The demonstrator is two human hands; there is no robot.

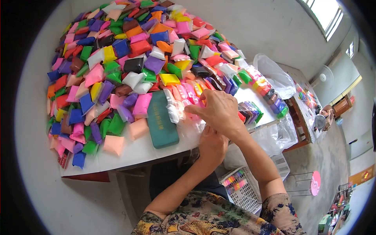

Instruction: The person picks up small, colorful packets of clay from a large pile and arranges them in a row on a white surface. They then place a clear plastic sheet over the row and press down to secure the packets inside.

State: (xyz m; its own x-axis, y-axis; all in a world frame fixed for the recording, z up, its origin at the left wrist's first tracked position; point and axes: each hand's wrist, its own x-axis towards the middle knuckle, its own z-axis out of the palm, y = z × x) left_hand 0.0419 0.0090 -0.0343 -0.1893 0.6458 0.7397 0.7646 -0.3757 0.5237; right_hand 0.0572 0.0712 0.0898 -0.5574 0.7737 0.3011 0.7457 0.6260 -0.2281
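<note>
My right hand (220,111) reaches over a row of small clay-like packets, white, peach, pink (189,91) and orange, with its fingers bent down onto the pink ones. Its thumb points left across the row. Below it, my left hand (213,144) is closed at the table's front edge, gripping a crumpled clear plastic bag (190,131) that spreads under the row. My right hand partly hides the left fingers. Left of the row lies a green rectangular case (161,121) with gold lettering. A white packet (171,105) rests against its right side.
A large heap of coloured packets (117,55) covers the white table (137,150). Further rows of packets (250,111) stand at the right, beside clear plastic bags (274,74). A white basket (244,196) with packets sits below; a pink-topped stool (315,183) stands right.
</note>
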